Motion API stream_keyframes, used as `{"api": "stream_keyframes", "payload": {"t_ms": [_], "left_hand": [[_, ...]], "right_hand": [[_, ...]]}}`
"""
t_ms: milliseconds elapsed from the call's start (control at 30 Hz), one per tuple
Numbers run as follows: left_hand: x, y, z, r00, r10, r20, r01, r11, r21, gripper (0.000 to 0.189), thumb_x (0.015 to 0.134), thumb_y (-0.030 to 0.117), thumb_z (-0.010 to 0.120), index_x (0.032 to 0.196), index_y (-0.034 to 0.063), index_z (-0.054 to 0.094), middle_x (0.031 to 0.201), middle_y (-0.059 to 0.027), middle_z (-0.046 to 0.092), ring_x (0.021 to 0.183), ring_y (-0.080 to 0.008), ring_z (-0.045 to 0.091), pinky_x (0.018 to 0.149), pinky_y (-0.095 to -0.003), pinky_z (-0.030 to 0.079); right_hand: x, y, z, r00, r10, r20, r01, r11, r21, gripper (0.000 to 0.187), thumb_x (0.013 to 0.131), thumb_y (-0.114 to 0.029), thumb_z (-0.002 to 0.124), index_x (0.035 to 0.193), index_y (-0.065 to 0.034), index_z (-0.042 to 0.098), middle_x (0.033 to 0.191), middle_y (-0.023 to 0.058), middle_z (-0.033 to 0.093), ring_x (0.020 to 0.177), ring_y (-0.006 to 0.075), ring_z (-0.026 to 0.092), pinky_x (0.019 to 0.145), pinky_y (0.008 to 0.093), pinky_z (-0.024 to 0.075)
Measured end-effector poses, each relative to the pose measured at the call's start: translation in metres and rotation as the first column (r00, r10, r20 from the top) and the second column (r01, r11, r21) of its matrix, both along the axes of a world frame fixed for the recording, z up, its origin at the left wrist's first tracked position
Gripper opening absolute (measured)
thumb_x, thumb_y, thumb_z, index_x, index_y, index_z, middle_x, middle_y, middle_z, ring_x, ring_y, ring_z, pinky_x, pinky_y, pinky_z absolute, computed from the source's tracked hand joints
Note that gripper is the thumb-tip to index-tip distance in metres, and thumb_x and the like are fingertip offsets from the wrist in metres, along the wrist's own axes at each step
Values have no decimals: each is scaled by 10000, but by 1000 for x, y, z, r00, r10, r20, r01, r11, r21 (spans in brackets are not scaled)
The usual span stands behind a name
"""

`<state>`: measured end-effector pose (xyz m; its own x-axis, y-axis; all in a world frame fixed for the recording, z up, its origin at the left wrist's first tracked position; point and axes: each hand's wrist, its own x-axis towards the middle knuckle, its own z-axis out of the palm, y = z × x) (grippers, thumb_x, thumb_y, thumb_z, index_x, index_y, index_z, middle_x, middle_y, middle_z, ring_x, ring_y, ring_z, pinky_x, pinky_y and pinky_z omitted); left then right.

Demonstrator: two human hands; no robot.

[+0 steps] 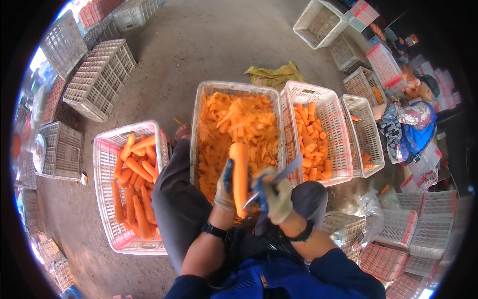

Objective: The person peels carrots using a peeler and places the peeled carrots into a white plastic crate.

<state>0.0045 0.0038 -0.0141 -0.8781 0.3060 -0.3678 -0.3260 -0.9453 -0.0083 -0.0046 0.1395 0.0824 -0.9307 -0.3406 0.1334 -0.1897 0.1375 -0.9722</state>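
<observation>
My left hand [224, 188], in a light glove with blue patches, grips a large carrot [240, 175] held lengthwise between my knees. My right hand [277, 198], gloved too and blurred, holds a knife whose blade [289, 168] points up and to the right. A thin metal tool tip [250, 200], perhaps a peeler, juts from the same hand to the carrot's lower end. Beneath the carrot stands a plastic crate [239, 86] full of orange peelings [239, 116]. Cut carrot pieces [310, 138] fill part of the crate [338, 129] on its right.
Left of my leg, a crate [104, 187] holds whole carrots [138, 183]. A narrower crate [368, 130] with a few pieces stands at right. Beyond it sits another person [414, 127]. A yellow-green sack [278, 74] lies on the floor. Stacked crates [101, 80] line both sides.
</observation>
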Motion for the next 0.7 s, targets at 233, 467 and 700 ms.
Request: {"api": "stream_keyframes", "payload": {"t_ms": [233,467,700], "left_hand": [[15,-8,-4,997,16,-77,-9,996,87,475,999,445,551,1281,65,594,1050,-124,705,811,-183,695,690,-287,591],[1,1,18,997,-4,83,21,980,-199,433,981,448,585,1170,65,651,888,-77,722,618,-169,673,488,-261,545],[-3,-3,7,1000,-21,-6,22,997,75,506,960,482,596,1178,25,607,918,-156,697,739,-270,695,639,-372,598]], "right_hand": [[-71,-32,-33,986,-67,-152,91,983,157,339,929,-348,686,804,-41,612,620,71,543,520,204,557,475,341,395],[-168,4,-54,908,-404,107,408,913,-19,437,978,-430,605,696,-100,563,574,2,515,468,95,473,381,291,326],[-4,-23,3,925,-233,301,326,894,-307,277,1016,-282,576,879,-46,625,744,25,623,596,126,586,532,254,462]]}}
